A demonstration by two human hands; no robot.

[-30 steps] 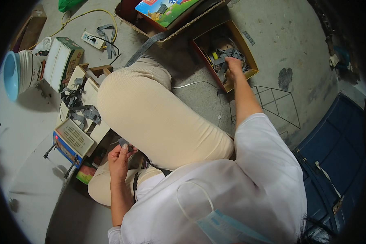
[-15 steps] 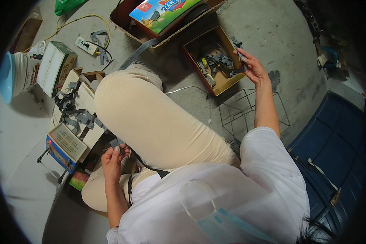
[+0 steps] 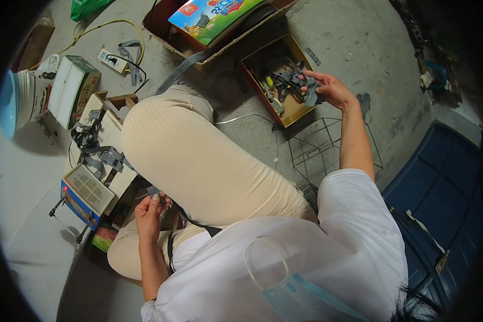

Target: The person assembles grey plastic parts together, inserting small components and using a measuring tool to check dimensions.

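Observation:
In my left hand [image 3: 148, 216], low beside my bent leg, a short piece of grey fabric strap [image 3: 154, 191] is pinched between thumb and fingers. My right hand [image 3: 333, 91] reaches out over the near right edge of a shallow open box [image 3: 293, 117] with a yellow inside. Its fingers hold a folded grey strap piece [image 3: 312, 97]. Inside the box lie more grey strap bits [image 3: 288, 78], dark-handled tools and a small yellow item [image 3: 269, 81]. A short grey strip [image 3: 312, 56] rests on the floor just past the box's right side.
To my left, a low wooden stand [image 3: 124, 180] carries tangled grey straps [image 3: 110, 156] and a radio-like device [image 3: 88, 189]. A large carton [image 3: 209, 60] stands ahead, a wire rack [image 3: 311, 145] near the shallow box. A power strip [image 3: 113, 60] lies far left; a dark blue panel [image 3: 440, 182] is right.
My right hand has shifted slightly; a grey strap piece now hangs from its fingers at the box edge. The short strip beyond the box now lies apart from the hand. My left hand stays put.

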